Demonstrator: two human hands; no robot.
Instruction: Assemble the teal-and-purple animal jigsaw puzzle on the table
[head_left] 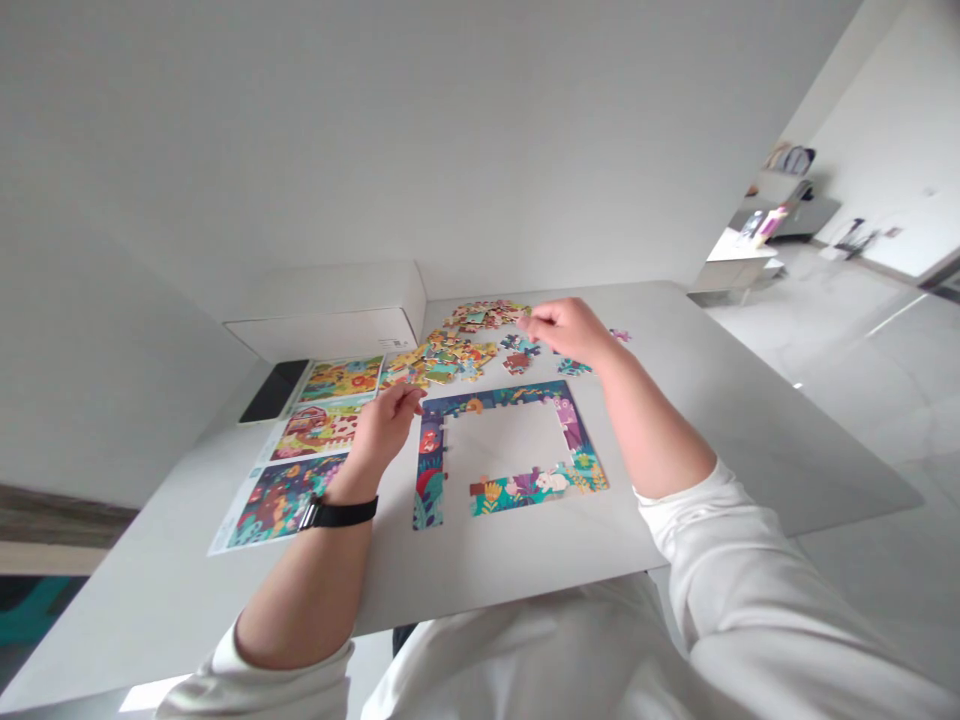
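Note:
A partly joined puzzle frame (510,440) lies on the white table (712,400), its middle bare. My left hand (386,425), with a black watch on the wrist, hovers by the frame's left edge, fingers curled at a small piece near the loose pile. My right hand (570,328) reaches past the frame's far side, fingers pinched over loose puzzle pieces (457,350). Whether it holds one is hidden.
A printed sheet with three pictures (307,450) lies left of the frame. A white box (330,310) stands at the back against the wall, a black phone (274,392) beside it. A few stray pieces (574,366) lie near the right hand. Floor and furniture show far right.

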